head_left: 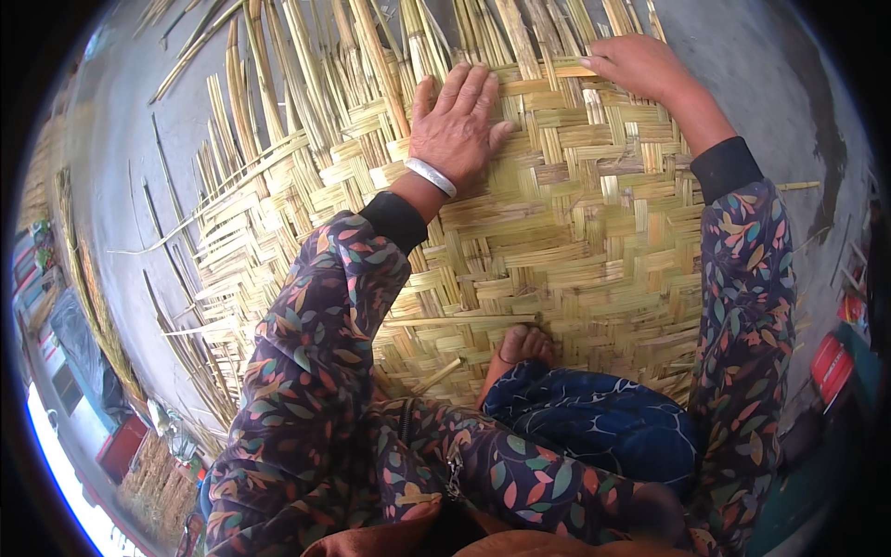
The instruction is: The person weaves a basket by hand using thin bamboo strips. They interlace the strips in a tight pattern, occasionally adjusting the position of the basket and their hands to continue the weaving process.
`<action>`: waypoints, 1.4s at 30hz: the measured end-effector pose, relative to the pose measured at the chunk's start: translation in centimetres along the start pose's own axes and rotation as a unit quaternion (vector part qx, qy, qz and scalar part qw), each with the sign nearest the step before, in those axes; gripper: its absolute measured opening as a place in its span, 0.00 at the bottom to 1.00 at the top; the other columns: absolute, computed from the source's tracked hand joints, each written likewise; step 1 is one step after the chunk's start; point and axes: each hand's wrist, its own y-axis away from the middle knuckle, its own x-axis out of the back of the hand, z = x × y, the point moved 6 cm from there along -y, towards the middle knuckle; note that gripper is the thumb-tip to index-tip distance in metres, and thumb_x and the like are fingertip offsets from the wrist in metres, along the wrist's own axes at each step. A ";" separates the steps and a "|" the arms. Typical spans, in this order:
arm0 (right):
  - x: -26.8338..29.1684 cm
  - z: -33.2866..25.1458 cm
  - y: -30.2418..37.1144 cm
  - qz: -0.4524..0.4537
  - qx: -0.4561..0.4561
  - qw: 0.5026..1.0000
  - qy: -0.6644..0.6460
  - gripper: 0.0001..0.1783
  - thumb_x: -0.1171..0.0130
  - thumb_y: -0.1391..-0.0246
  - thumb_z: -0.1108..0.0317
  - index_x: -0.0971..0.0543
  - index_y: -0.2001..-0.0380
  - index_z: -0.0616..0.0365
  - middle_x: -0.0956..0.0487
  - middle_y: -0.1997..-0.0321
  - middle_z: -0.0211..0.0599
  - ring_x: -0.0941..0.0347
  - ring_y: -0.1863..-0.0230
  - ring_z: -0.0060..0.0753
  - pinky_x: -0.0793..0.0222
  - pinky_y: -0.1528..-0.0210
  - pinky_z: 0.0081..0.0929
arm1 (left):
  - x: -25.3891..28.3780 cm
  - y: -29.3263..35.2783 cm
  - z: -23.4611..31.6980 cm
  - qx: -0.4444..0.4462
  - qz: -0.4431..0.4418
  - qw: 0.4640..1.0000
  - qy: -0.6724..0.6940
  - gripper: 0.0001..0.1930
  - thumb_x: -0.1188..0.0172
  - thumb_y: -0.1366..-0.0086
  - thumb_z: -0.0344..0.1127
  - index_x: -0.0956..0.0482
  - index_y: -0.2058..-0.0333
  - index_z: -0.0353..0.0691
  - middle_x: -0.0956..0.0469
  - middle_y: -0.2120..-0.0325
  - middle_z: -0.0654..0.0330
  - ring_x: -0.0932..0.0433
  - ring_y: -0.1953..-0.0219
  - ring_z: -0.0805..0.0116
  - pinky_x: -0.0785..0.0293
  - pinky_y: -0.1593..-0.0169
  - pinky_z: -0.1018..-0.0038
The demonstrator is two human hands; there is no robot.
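The left hand (pixel 457 125) lies flat, fingers slightly spread, on the woven mat (pixel 575 241) on the floor (pixel 742 102); the right hand (pixel 639 70) curls at the mat's far edge, its grip unclear.

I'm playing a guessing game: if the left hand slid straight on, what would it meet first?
Probably the unwoven strips sticking out past the woven mat, just ahead of the left hand. How high they lie is unclear.

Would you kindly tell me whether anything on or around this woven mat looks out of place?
A short strip lies slantwise on the mat near the bare foot, seemingly loose and out of line with the weave. Nothing looks spilled.
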 end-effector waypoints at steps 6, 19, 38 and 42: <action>0.3 -2.4 -0.5 0.055 0.030 0.998 -0.022 0.21 0.54 0.42 0.47 0.24 0.71 0.53 0.23 0.72 0.43 0.28 0.66 0.53 0.34 0.65 0.47 | -0.3 -0.6 0.2 0.077 0.049 0.993 0.081 0.29 0.50 0.36 0.55 0.34 0.43 0.42 0.38 0.40 0.58 0.46 0.35 0.60 0.60 0.33 0.56; 3.8 -4.3 -0.1 0.098 0.025 0.994 0.030 0.15 0.45 0.50 0.53 0.23 0.78 0.53 0.23 0.78 0.45 0.25 0.72 0.52 0.31 0.67 0.46 | 0.0 -1.0 0.5 0.126 0.143 0.970 0.152 0.23 0.39 0.43 0.46 0.30 0.52 0.45 0.31 0.49 0.58 0.39 0.40 0.59 0.55 0.37 0.61; 3.8 -3.7 1.6 0.114 -0.005 0.992 -0.051 0.22 0.52 0.42 0.46 0.27 0.73 0.55 0.26 0.79 0.44 0.29 0.72 0.53 0.34 0.70 0.45 | 3.3 -8.0 -3.1 0.076 0.098 0.968 0.220 0.11 0.45 0.38 0.40 0.21 0.61 0.42 0.20 0.66 0.52 0.21 0.66 0.49 0.25 0.60 0.62; 4.3 -4.3 1.7 0.152 0.025 0.987 -0.039 0.22 0.51 0.41 0.47 0.28 0.73 0.56 0.26 0.80 0.44 0.30 0.73 0.54 0.34 0.69 0.45 | -1.0 -12.1 -5.0 0.093 -0.063 0.952 0.285 0.16 0.43 0.42 0.40 0.20 0.57 0.40 0.18 0.69 0.53 0.19 0.68 0.55 0.24 0.62 0.66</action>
